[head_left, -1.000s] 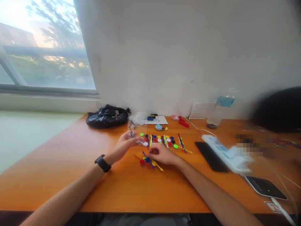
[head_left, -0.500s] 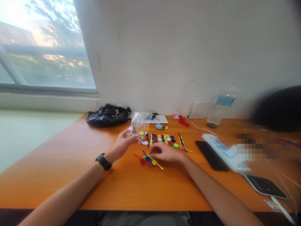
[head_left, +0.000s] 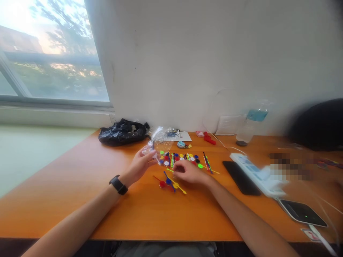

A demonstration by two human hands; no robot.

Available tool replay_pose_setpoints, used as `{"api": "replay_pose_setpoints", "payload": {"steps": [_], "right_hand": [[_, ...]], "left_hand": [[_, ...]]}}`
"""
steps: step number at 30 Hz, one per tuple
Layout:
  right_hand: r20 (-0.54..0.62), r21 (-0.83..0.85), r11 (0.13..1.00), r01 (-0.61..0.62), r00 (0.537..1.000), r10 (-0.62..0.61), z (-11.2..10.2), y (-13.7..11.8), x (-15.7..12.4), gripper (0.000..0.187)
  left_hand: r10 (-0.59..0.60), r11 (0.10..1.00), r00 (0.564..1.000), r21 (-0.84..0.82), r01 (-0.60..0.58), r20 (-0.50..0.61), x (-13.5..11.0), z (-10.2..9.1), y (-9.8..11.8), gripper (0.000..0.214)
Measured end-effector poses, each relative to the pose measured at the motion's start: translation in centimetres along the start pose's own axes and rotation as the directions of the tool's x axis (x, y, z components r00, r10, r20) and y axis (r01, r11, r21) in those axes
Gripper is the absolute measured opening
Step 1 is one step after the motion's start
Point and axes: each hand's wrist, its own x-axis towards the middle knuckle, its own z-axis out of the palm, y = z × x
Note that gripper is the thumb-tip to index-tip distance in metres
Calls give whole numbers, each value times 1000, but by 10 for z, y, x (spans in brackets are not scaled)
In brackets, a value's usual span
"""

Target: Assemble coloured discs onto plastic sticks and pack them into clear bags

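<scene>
My left hand [head_left: 140, 162], with a black watch on its wrist, grips a crumpled clear plastic bag [head_left: 162, 137]. A white arrow [head_left: 158, 159] shows beside its fingertips; whether it is inside the bag I cannot tell. My right hand [head_left: 187, 171] is pinched at the end of a green plastic arrow [head_left: 170, 170], low over the table. Just in front of it lie a red disc [head_left: 162, 184], a blue disc [head_left: 168, 181] and a yellow arrow [head_left: 182, 190] with a yellow disc. Beyond my hands are rows of coloured discs [head_left: 192, 159] and bundled arrows [head_left: 207, 162].
A black plastic bag [head_left: 122, 132] lies at the back left. White paper [head_left: 184, 136] and red items [head_left: 209, 139] are near the wall. To the right are a black phone-like slab [head_left: 239, 177], a white power strip [head_left: 250, 171] and cables. Another person sits at far right.
The clear bag has tipped and crumpled, and a white arrow now shows by my left fingertips. My right hand has shifted slightly right, with the green arrow lifted from the near pieces.
</scene>
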Motion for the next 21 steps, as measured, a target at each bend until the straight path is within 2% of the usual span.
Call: {"api": "replay_pose_setpoints", "payload": {"steps": [5, 8, 11, 14, 16, 18, 21], "right_hand": [[-62, 129, 991, -20, 998, 28, -15, 7, 5, 16], [-225, 294, 956, -20, 970, 90, -31, 9, 10, 25], [-427, 506, 861, 50, 882, 199, -44, 8, 13, 31], [-545, 653, 736, 178, 786, 293, -54, 5, 12, 38], [-624, 670, 690, 276, 712, 322, -60, 3, 10, 45], [-708, 626, 689, 365, 636, 306, -66, 0, 8, 49], [-800, 523, 725, 448, 552, 236, -71, -4, 6, 39]], "left_hand": [[-21, 1000, 1000, -6, 21, -18, 1, -1, 2, 36], [-46, 998, 996, -49, 43, -72, 2, -2, 2, 37], [-67, 996, 996, -58, 64, -57, 2, -1, 1, 41], [-84, 996, 996, -26, 84, 4, -1, 2, 0, 44], [-92, 996, 995, 10, 92, 33, -2, 3, -3, 43], [-92, 994, 995, 68, 89, 38, -4, 3, -5, 42], [-85, 984, 996, 160, 80, 26, -6, 4, -8, 44]]}}
